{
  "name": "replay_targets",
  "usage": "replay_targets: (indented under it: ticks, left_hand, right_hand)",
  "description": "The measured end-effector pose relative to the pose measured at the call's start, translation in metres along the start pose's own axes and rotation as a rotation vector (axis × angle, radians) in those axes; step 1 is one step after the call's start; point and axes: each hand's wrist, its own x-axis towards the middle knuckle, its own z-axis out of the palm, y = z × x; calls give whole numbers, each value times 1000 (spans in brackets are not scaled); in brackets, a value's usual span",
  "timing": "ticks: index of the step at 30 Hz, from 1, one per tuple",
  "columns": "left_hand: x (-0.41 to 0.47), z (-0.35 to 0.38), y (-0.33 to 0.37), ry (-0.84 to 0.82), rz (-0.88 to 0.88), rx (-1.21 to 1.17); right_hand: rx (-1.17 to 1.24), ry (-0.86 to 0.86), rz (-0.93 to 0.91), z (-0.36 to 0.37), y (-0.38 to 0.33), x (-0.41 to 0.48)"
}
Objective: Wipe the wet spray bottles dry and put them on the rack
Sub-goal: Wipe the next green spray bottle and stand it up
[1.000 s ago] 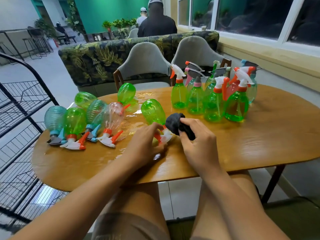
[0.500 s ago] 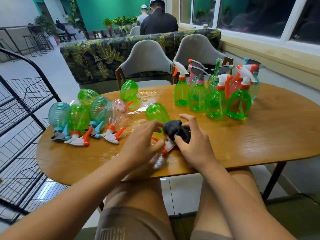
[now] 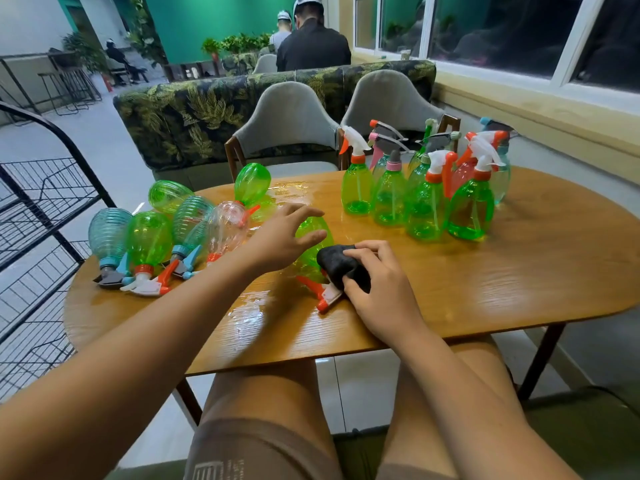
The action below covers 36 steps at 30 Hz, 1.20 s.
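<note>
The green bottle [image 3: 311,249] being worked on lies on its side near the middle of the bench [image 3: 519,282], its white and orange sprayer head pointing toward the person. It lies where it lay half a second ago.

The left hand [image 3: 282,239] has moved. A second ago it sat low by the sprayer head with its fingers curled in. Now it is up over the fat body of the bottle, with fingers straight and spread and the thumb stretched across the green plastic. Whether the palm actually touches the bottle cannot be told.

The right hand [image 3: 379,284] has barely shifted. Its fingers are curled round a bunched black cloth [image 3: 339,263], which it holds against the bottle's neck just above the sprayer head.

A wet patch [image 3: 247,308] shines on the bench in front of the bottle. To the left, a cluster of lying bottles [image 3: 152,240] rests with sprayer heads toward the near edge. To the right, well apart from the hands, a group of standing bottles [image 3: 426,202] is upright. The black wire rack [image 3: 45,216] stands beside the left end of the bench.
</note>
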Motion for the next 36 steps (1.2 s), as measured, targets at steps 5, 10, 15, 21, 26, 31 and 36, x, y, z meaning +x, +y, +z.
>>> replay_targets:
  ticks: [5,10,15,21,26,31,36]
  left_hand:
    - [0,4,-4,39,-3,-2]
    - [-1,7,-4,57,-27,-28]
    - [-1,8,-5,76,-36,-45]
    - [-1,4,-1,58,-51,-40]
    - [-2,0,3,51,-54,-29]
    - [-2,-4,4,38,-54,-31]
    - [-5,-4,6,44,-67,-50]
  right_hand:
    - [-39,-33,-53,0,-2,1]
    - [-114,-67,-59,2,-8,1]
    - [-184,-100,-159,6,-19,-10]
    - [-179,-136,-282,28,-39,-12]
    - [-172,-138,-325,44,-49,-1]
    - [-137,-160,-267,33,-41,-8]
    - [-51,-149,-175,13,-28,-17]
